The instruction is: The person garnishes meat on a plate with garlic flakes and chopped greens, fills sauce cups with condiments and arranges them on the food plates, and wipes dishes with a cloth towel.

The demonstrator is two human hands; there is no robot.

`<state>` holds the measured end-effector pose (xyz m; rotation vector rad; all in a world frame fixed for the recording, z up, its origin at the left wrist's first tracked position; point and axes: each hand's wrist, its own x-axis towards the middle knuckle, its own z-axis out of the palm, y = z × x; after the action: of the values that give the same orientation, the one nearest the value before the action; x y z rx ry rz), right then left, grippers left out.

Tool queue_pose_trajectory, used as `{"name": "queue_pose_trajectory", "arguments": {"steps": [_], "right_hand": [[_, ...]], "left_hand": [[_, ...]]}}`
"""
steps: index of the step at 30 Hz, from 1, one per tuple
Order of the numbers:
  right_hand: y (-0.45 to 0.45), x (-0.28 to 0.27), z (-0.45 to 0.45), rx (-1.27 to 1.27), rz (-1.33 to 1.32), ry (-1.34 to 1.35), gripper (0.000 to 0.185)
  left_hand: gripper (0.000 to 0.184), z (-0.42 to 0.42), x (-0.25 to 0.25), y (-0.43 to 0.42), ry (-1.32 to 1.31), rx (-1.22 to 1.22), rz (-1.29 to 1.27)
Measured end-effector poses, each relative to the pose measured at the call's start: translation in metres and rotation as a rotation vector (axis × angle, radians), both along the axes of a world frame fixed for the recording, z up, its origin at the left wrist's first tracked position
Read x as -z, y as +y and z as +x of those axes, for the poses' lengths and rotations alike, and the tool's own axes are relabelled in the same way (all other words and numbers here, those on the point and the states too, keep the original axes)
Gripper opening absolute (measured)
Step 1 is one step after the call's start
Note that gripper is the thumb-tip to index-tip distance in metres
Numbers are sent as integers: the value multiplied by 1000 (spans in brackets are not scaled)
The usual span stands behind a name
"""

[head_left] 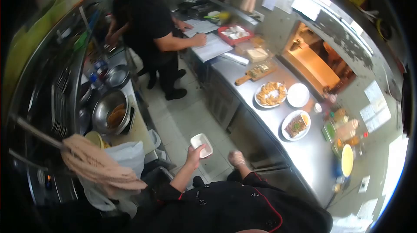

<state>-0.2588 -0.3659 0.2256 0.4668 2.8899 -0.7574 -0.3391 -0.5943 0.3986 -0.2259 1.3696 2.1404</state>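
Low in front of my body, my left hand point(193, 156) grips a small white rectangular bowl point(202, 145) by its side, with the thumb over the rim. The inside of the bowl looks white and bare. My right hand point(236, 158) hangs to the right of the bowl, apart from it, with the fingers curled closed. It seems to wear a clear glove; whether anything is in it is hidden. On the steel counter point(278, 128) to the right stand a plate of fried food point(270, 94) and an oval plate with sliced meat and greens point(296, 125).
A stack of white plates point(298, 95), a wooden board point(257, 73) and a red basket point(235, 34) are on the counter. Ahead, a person in black point(150, 20) leans over papers point(211, 47). Left are a steel bowl point(111, 112) and a hanging towel point(97, 162).
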Motion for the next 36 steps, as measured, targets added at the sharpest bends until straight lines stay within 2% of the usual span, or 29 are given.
{"name": "queue_pose_trajectory", "arguments": {"steps": [1,4,6,9,12,13,14,16,19,22,25,28,31,34,36], "right_hand": [[-22,-40,-16,-62,-43,-30,20],[-46,-44,-32,-242,-95,-62,22],[-30,-40,-26,-458,-171,1,23],[9,-55,-6,-475,-80,-236,24],[68,-29,19,-444,90,-343,27],[83,-25,25,-356,134,-413,28],[102,-5,28,-429,213,-455,29],[119,1,34,-315,243,-482,29],[120,-30,29,-452,214,-567,29],[113,-24,20,-381,190,-552,30],[100,-18,4,-428,108,-395,29],[79,-32,-10,-465,-20,-228,25],[58,-56,-15,-435,-129,-131,22],[55,-33,-13,-466,-124,-113,19],[62,-22,-3,-432,-81,-233,22]], "left_hand": [[30,3,-3,11,69,-34,-27],[31,20,24,33,196,-113,-177],[31,21,21,46,245,-108,-282],[29,30,11,42,168,-68,-302],[27,34,24,39,441,-260,-406],[27,35,30,35,407,-263,-465],[28,39,31,32,313,-290,-396],[31,41,32,30,137,-331,-252],[42,47,21,32,-28,-380,-149],[52,46,31,35,-41,-358,-120],[57,44,16,37,-51,-244,-135],[53,42,5,37,-57,-167,-23],[54,46,-9,46,10,-116,-89],[63,49,17,51,90,-52,-225],[65,48,52,49,97,14,-206]]}}
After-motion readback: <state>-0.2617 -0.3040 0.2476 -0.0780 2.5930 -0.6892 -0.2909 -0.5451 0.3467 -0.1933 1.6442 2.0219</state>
